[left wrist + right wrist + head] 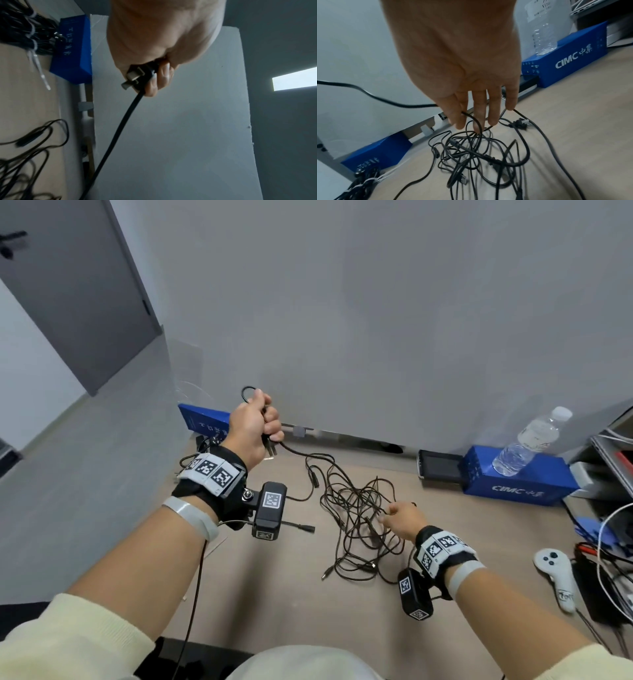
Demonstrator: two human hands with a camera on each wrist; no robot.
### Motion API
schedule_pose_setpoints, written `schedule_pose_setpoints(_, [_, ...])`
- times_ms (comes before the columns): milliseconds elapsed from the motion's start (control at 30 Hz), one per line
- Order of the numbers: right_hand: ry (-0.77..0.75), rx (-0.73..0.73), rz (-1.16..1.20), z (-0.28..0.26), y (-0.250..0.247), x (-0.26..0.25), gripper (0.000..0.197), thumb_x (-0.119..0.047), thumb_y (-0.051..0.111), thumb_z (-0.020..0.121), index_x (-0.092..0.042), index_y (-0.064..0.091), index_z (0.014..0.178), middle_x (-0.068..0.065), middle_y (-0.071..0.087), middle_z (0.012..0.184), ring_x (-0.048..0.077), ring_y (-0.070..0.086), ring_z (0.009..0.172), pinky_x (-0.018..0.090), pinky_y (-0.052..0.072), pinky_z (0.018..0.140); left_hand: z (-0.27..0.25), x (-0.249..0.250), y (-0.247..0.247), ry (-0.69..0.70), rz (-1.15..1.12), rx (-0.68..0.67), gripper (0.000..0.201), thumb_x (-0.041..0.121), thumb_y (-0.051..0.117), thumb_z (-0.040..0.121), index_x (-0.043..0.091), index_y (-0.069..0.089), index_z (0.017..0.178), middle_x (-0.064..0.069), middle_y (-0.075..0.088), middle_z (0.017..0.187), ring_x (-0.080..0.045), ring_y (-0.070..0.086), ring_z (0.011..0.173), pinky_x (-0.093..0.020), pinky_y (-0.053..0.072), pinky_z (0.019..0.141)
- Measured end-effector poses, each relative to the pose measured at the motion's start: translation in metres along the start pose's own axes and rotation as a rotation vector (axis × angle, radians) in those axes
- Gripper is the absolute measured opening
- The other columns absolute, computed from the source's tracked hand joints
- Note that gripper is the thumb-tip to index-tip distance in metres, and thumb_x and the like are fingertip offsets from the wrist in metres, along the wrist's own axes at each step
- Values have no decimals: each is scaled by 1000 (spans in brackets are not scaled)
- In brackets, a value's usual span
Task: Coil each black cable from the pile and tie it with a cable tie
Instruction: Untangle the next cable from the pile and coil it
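Cables (359,518) lie in a loose black tangle on the tan table (462,542), at its middle, in front of a pale wall panel. One cable (301,453) rises from the tangle up to the left hand (253,422), which is lifted above the table's far left side. That hand's fingers are curled tight around the cable's plug (135,75), whose two metal prongs stick out below the fist; a small loop of cable shows above the knuckles. The right hand (404,517) reaches down onto the near right edge of the tangle. Its fingers (479,108) are straight and slightly apart, pointing down, with one strand passing between two of them and others touching the fingertips; they do not close around any strand.

A blue box (520,474) marked CIMC sits at the far right, with a clear water bottle (531,440) standing tilted on top of it. A second blue box (205,416) sits at the far left, against the panel. Just beside it lie bundles (25,29) of black cable already bound with white ties (34,44). A white game controller (558,577) rests near the right edge, among other wires. Both wrists wear black straps with checkered markers and a small camera.
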State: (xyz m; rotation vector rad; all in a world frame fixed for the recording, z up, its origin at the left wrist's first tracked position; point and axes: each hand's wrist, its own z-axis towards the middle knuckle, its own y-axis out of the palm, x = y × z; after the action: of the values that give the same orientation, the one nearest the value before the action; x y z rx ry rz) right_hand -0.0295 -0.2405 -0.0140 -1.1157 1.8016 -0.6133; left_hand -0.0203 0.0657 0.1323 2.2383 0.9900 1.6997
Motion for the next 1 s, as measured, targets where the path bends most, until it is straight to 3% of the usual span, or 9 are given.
schedule_pose_setpoints(67, [-51,-51,59,-7,-2,-7,2,-23,68,92,-22,66,91,-3,67,93,14,63,88,28,51,79,-2,-7,-1,-44,25,-20,33,37,33,109,18,45,84,5,34,54,-8,26,39,-21,22,38])
schedule_pose_setpoints(133, [-148,-105,148,-13,-3,-23,25,-20,68,91,-25,65,115,-5,67,110,13,65,100,28,53,85,-5,-21,1,-89,19,-33,34,37,33,109,18,45,84,5,34,54,-8,26,38,-20,22,38])
schedule_pose_setpoints(233, [-317,-173,266,-26,-7,-59,38,-29,70,89,-30,60,126,-7,67,119,11,64,109,33,51,98,-8,-38,5,-130,8,-46,33,37,34,109,18,46,86,5,35,54,-7,27,37,-21,24,37])
schedule_pose_setpoints(333, [-416,-184,367,-31,-7,-82,24,-38,67,89,-41,62,112,-5,72,115,12,67,108,39,50,102,-11,-43,6,-129,4,-37,30,35,35,109,17,47,88,5,36,54,-7,28,37,-21,25,37])
schedule_pose_setpoints(400, [-436,-174,400,-34,-6,-90,11,-28,61,95,-35,65,102,-1,75,102,14,71,96,43,53,98,-13,-41,6,-102,-10,2,28,32,36,109,18,46,86,4,37,55,-8,29,38,-21,26,38])
schedule_pose_setpoints(500, [-452,-138,417,-38,0,-95,18,-23,54,100,-26,70,95,1,72,84,16,68,80,49,57,92,-15,-38,3,-58,-42,72,23,24,38,108,19,45,87,3,37,57,-8,29,39,-21,26,39])
schedule_pose_setpoints(633, [-456,-157,346,-43,5,-98,21,-22,51,102,-26,70,92,-2,67,76,13,62,71,45,56,85,-14,-38,-8,-53,7,71,21,20,40,107,18,45,88,4,38,55,-8,30,38,-21,26,38])
schedule_pose_setpoints(767, [-486,-172,319,-42,2,-97,18,-21,57,100,-23,71,89,-2,62,72,14,55,67,39,49,72,-16,-38,-24,-159,277,-36,15,19,43,106,16,49,92,4,42,55,-8,31,39,-21,26,37])
schedule_pose_setpoints(1000, [-627,-157,189,-52,-3,-115,17,-21,59,98,-26,67,83,-7,58,64,9,50,58,26,44,62,-30,-55,-23,-231,865,-281,13,25,52,103,16,51,93,2,52,69,-6,36,46,-20,29,40])
